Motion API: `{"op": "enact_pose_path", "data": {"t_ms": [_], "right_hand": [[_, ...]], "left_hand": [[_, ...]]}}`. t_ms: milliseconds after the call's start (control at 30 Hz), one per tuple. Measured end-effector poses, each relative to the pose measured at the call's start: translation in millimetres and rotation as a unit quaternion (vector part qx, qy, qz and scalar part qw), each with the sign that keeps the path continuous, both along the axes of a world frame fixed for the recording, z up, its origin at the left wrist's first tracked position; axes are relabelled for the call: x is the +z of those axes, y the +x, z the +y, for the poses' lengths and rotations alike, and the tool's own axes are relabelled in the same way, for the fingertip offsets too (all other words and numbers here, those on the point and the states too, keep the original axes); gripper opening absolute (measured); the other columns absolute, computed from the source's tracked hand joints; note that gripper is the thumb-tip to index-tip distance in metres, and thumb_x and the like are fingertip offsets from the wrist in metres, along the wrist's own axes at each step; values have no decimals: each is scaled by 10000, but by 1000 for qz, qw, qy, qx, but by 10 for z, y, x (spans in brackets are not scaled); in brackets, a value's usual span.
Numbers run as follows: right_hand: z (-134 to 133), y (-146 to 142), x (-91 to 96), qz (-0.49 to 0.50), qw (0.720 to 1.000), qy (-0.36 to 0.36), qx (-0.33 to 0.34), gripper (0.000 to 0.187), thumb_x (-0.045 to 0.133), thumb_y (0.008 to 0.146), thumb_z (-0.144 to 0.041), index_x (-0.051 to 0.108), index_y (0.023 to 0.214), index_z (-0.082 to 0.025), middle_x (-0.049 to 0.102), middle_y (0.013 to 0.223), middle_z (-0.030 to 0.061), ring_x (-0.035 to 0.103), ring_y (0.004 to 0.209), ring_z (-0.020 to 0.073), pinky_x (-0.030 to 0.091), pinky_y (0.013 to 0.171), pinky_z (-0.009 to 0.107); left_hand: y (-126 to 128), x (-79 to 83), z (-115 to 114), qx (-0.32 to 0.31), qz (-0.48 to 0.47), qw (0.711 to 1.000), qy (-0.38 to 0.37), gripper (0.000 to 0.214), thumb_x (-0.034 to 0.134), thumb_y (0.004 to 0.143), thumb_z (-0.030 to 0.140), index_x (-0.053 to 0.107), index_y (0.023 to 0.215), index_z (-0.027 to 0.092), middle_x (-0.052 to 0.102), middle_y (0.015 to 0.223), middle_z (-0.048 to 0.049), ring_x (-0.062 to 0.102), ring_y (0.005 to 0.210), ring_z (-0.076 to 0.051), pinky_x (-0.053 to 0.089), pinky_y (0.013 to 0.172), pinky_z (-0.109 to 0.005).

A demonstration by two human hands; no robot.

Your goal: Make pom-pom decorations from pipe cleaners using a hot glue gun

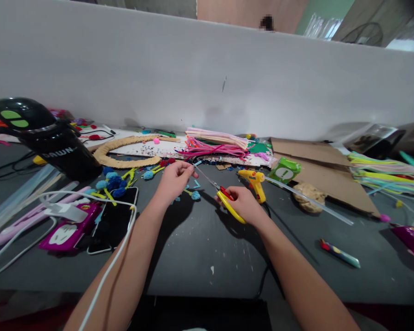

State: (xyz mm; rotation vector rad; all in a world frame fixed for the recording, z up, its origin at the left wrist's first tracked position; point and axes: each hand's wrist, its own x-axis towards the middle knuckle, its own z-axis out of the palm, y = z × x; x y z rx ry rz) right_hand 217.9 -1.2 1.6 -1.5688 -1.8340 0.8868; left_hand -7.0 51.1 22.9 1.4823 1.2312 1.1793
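Observation:
My left hand is closed, its thumb and fingers pinching a short light blue strip that looks like pipe cleaner. In my right hand are scissors with red and yellow handles. Their blades point up and left to the left fingertips; whether they touch the strip I cannot tell. Just below the left fingers lie small light blue cut pieces and a blue pom-pom on a yellow-green stem. More blue pom-poms are heaped left of the left hand.
A yellow glue gun, green box and cardboard lie right. Pink pipe cleaners and a beige ring lie behind. Left stand a black bottle, phone and purple box; a white cable crosses my left forearm.

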Motion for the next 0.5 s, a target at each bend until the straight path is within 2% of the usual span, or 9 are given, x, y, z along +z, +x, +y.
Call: {"op": "enact_pose_path", "data": {"t_ms": [200,300,400,500], "right_hand": [[-21,-20,75,25,999,-35,28,378,674,703,-514,633,666,-140,513,589,-14,448,570,111,356,527,227],[-39,-10,149,65,992,-100,48,393,692,686,-526,620,674,-140,463,541,-31,396,475,82,323,455,215],[-61,26,223,91,982,-146,81,389,671,713,-533,596,674,-153,413,485,-52,353,392,65,279,380,202],[-73,69,270,93,979,-150,103,383,633,753,-527,569,646,-164,393,457,-57,352,362,64,261,347,196]], "left_hand": [[-14,54,-25,-18,-38,999,-24,305,647,767,437,594,863,152,705,770,-69,457,458,-76,347,453,-210],[-41,114,-63,-46,-66,996,-34,386,656,762,395,577,1071,177,698,744,-42,466,428,-75,353,441,-209],[-69,175,-102,-112,-77,990,-39,562,632,777,342,486,1302,205,682,704,-21,463,405,-81,359,428,-217],[-88,203,-118,-158,-83,983,-43,571,601,788,331,494,1331,191,667,672,-23,472,404,-95,365,412,-230]]}}
